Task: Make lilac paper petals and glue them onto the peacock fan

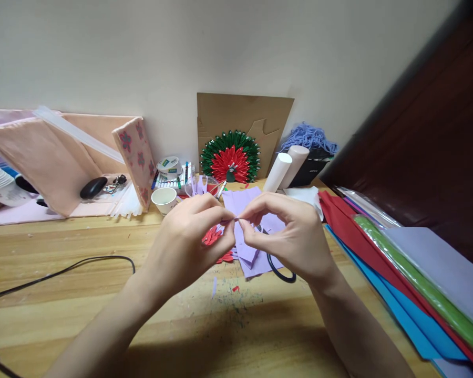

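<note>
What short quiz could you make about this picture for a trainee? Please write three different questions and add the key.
1. True or false: the left hand and the right hand are pinched close together in front of the purple sheets.
2. Inside the green edge of the fan-shaped decoration, which colour are the pieces? A blue; B red; C yellow.
3. How many pale rolls stand to the right of that decoration?

Key: 1 true; 2 B; 3 two.

Board (220, 113) behind papers (244, 253), cup (164, 206) to their left, sheet stack (402, 275) right
</note>
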The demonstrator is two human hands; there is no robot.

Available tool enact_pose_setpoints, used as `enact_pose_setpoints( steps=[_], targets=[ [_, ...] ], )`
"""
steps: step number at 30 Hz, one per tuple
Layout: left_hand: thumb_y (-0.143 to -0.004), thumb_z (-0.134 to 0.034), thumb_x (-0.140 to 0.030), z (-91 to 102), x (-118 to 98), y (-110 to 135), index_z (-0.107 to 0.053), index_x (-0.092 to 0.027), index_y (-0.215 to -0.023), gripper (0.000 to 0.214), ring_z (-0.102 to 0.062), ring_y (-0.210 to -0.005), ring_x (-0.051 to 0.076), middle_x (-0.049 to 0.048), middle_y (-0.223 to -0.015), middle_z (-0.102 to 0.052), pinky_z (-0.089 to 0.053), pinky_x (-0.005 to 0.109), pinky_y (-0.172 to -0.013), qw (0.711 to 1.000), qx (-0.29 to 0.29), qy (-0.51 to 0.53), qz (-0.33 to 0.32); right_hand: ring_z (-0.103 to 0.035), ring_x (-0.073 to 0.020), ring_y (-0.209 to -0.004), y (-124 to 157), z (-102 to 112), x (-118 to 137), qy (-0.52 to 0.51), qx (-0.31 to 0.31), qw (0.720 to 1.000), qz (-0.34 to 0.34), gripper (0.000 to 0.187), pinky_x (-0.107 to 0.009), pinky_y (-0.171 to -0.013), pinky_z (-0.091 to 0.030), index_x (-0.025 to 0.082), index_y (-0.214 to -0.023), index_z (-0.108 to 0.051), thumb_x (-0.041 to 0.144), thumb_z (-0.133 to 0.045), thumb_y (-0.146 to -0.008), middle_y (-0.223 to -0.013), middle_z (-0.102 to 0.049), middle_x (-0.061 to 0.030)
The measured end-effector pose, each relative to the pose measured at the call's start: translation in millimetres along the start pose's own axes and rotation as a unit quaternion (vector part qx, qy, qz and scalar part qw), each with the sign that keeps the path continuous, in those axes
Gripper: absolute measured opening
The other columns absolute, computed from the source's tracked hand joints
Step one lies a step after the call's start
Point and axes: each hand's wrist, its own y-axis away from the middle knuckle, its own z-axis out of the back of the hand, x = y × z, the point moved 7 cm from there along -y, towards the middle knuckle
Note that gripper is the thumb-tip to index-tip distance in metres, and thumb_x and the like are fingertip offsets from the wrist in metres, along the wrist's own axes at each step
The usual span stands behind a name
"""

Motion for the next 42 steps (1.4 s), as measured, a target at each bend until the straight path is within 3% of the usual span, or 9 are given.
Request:
enact_pose_setpoints(
  steps=[6,12,17,21,26,32,36,42],
  targets=[
    [-0.077,-0.056,-0.015,2.6,2.7,-0.2,-0.066,-0.016,-0.079,0.01,-0.055,-0.066,0.012,0.004,-0.073,-0.061,-0.046,0.026,-0.062,0.999,0.008,0.03,0.01,-0.056,-0.0112,-0.059,0.3,0.2,-5.8,-0.011,0.006,0.999,-0.031,0.008,-0.024,-0.057,-0.047,0.017,-0.068,-0.062,0.01,-0.06,-0.07,-0.065,-0.063,0.0008],
    [-0.077,-0.056,-0.013,20.7,12.3,0.0,-0.064,-0.017,-0.078,0.009,-0.056,-0.067,0.011,0.0025,-0.074,-0.062,-0.045,0.025,-0.062,0.997,-0.065,-0.018,0.038,-0.058,-0.0126,-0.059,-1.8,30.0,-29.0,-0.001,-0.093,0.992,-0.088,0.001,-0.025,-0.056,-0.05,0.017,-0.071,-0.064,0.017,-0.064,-0.071,-0.066,-0.064,-0.0013],
    [-0.079,-0.054,-0.015,7.8,11.7,-1.3,-0.064,-0.015,-0.083,0.011,-0.056,-0.072,0.012,0.0037,-0.078,-0.062,-0.045,0.025,-0.066,1.0,-0.014,-0.007,-0.003,-0.062,-0.0144,-0.069,-5.3,7.6,-25.5,-0.085,0.03,0.992,-0.082,0.01,-0.026,-0.062,-0.053,0.017,-0.08,-0.067,0.023,-0.067,-0.072,-0.077,-0.068,-0.0035],
    [-0.082,-0.053,-0.017,-0.5,12.8,-0.9,-0.064,-0.016,-0.087,0.013,-0.056,-0.073,0.013,0.0042,-0.08,-0.062,-0.045,0.027,-0.067,1.0,0.011,-0.008,-0.007,-0.062,-0.0124,-0.068,-4.7,-0.8,-19.9,-0.084,0.034,0.993,-0.077,0.007,-0.023,-0.061,-0.052,0.017,-0.077,-0.067,0.023,-0.063,-0.076,-0.075,-0.068,-0.0018],
    [-0.081,-0.057,-0.026,0.3,25.1,-1.4,-0.061,-0.017,-0.096,0.018,-0.056,-0.077,0.013,0.0049,-0.088,-0.063,-0.045,0.026,-0.07,0.993,0.004,0.066,0.096,-0.061,-0.0122,-0.069,-4.0,3.5,-19.4,-0.059,-0.011,0.996,-0.06,0.004,-0.024,-0.064,-0.051,0.017,-0.077,-0.066,0.019,-0.063,-0.076,-0.075,-0.067,-0.0012],
    [-0.079,-0.058,-0.033,-6.6,46.4,1.6,-0.06,-0.015,-0.082,0.019,-0.059,-0.073,0.012,0.0042,-0.078,-0.064,-0.048,0.024,-0.068,0.943,0.0,0.229,0.24,-0.061,-0.0139,-0.072,-2.6,2.7,-19.4,-0.056,-0.029,0.997,-0.039,0.005,-0.029,-0.068,-0.052,0.017,-0.079,-0.065,0.016,-0.062,-0.075,-0.078,-0.066,-0.0021],
    [-0.079,-0.059,-0.032,-10.8,48.9,2.5,-0.06,-0.014,-0.083,0.018,-0.059,-0.075,0.013,0.0048,-0.081,-0.065,-0.048,0.025,-0.071,0.927,0.008,0.275,0.255,-0.062,-0.0133,-0.073,-3.3,-0.6,-19.1,-0.068,-0.012,0.996,-0.049,0.008,-0.027,-0.069,-0.052,0.017,-0.082,-0.065,0.018,-0.065,-0.074,-0.08,-0.067,-0.0017],
    [-0.078,-0.059,-0.031,-12.4,44.0,1.9,-0.06,-0.014,-0.077,0.017,-0.057,-0.07,0.011,0.0024,-0.074,-0.062,-0.047,0.023,-0.066,0.939,0.021,0.26,0.223,-0.063,-0.012,-0.073,-3.5,-8.5,-22.0,-0.091,0.028,0.992,-0.079,0.008,-0.024,-0.067,-0.051,0.018,-0.084,-0.066,0.021,-0.062,-0.077,-0.08,-0.068,-0.0008]
  ],
)
